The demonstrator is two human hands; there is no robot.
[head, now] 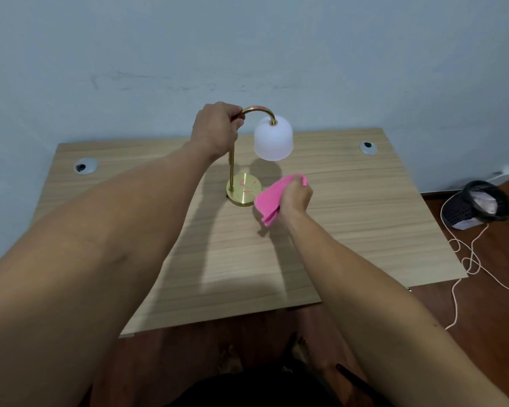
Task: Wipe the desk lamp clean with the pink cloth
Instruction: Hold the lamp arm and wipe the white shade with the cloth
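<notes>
My left hand [215, 129] is closed around the top of the brass stem of the lamp [232, 160], just where it begins to arch over; I judge this grip is there to keep the light lamp from tipping or sliding while I rub at it. My right hand [296, 196] is bunched tight on the pink cloth [269, 201], which is folded into a pad so it has a firm edge, and it hovers at or touching the right side of the round base [243, 190]; I cannot tell which. The base carries red scribbles that look like the dirt to be wiped off, so that seems the step in hand. The lamp stands upright toward the back of the bench [350, 218], its white shade [273, 138] hanging over the base. I count one lamp, one cloth, two cable holes in the bench, and one dark bin [479, 204] on the floor to the right.
</notes>
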